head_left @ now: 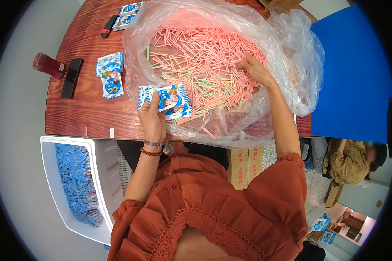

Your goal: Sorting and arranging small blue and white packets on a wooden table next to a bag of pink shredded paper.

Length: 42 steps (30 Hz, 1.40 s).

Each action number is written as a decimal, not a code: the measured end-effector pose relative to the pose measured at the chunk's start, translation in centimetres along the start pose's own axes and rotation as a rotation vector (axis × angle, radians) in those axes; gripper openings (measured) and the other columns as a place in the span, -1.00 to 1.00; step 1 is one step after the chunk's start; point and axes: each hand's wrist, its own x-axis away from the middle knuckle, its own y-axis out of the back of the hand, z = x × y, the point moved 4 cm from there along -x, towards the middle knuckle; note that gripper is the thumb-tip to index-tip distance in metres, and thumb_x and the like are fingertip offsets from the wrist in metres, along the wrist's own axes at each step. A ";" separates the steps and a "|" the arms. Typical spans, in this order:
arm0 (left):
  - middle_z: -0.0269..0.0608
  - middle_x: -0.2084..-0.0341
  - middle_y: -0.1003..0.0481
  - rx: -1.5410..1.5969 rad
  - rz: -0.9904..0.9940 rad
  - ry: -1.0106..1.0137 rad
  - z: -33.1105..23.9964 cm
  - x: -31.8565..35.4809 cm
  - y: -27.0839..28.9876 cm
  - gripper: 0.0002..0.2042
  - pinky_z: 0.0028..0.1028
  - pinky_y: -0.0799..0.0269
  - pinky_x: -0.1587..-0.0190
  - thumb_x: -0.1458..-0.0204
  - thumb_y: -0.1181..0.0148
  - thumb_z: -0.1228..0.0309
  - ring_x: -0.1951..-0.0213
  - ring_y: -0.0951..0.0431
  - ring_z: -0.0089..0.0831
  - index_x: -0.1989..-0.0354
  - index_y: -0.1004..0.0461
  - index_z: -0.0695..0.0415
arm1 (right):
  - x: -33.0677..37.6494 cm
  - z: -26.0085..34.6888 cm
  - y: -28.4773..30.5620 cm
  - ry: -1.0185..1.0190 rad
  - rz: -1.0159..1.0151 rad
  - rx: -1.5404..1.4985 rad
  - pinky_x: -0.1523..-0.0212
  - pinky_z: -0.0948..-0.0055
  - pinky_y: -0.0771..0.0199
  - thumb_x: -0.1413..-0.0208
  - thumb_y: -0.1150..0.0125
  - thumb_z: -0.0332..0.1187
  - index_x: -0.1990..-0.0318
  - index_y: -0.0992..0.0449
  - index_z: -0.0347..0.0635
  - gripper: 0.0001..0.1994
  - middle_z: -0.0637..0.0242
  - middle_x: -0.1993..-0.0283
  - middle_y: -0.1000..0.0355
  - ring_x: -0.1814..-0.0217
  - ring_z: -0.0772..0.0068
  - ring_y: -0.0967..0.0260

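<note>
My left hand [152,118] is closed on small blue-and-white printed packets [171,99], which overlap in its grip, thumb on top. They are held over the near left edge of a large clear plastic bag [137,43]. Inside the bag lies a wide heap of thin pink sticks [204,56], with some green and pale ones mixed in. At the right side of the heap, my right hand [256,71] reaches in with bent fingers drawn together against the sticks. What its fingertips pinch, if anything, is too small to make out.
Left on the wooden table [87,108] lie more packets [112,78], a dark phone [72,78], a red-capped bottle [49,65] and a black-and-red cutter [109,26]. A white foam box [96,182] of blue packets stands below. Another person [350,161] sits beyond a blue panel [353,78].
</note>
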 end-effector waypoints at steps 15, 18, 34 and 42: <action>-0.31 0.29 -0.54 0.033 -0.035 0.015 0.7 -0.4 0.9 -0.89 -0.53 -0.50 0.18 -0.15 -0.14 0.47 0.27 -0.51 -0.60 0.21 -0.50 0.21 | 0.6 0.8 -5.0 0.114 -0.253 -0.569 -0.18 0.40 -0.23 -0.31 0.08 -0.34 0.08 -0.42 -0.27 -0.78 0.25 0.04 -0.46 -0.07 0.42 -0.34; -0.32 0.30 -0.53 0.042 -0.031 0.019 0.7 -0.3 0.8 -0.90 -0.54 -0.50 0.18 -0.15 -0.14 0.46 0.27 -0.51 -0.60 0.22 -0.50 0.21 | 0.1 0.8 -4.3 0.180 -0.313 -0.626 -0.19 0.36 -0.26 -0.32 0.11 -0.36 0.04 -0.41 -0.32 -0.76 0.20 0.01 -0.44 -0.09 0.38 -0.34; -0.36 0.42 -0.51 0.026 -0.025 -0.002 0.8 -0.1 0.1 -0.87 -0.49 -0.52 0.41 -0.18 -0.13 0.36 0.42 -0.49 -0.60 0.27 -0.48 0.15 | -0.7 2.2 -3.7 0.279 -0.337 -1.047 -0.22 0.21 -0.35 -0.31 0.11 -0.42 0.12 -0.42 -0.31 -0.82 0.06 0.08 -0.48 -0.09 0.16 -0.40; -0.33 0.43 -0.54 0.048 -0.019 0.000 0.5 -0.9 -0.5 -0.77 -0.56 -0.46 0.42 -0.20 -0.10 0.26 0.43 -0.51 -0.60 0.38 -0.51 0.15 | 1.2 10.1 -8.5 0.272 -0.166 -1.395 -0.22 0.11 -0.35 -0.33 0.14 -0.37 0.31 -0.40 -0.31 -0.76 0.20 0.29 -0.45 0.05 0.19 -0.45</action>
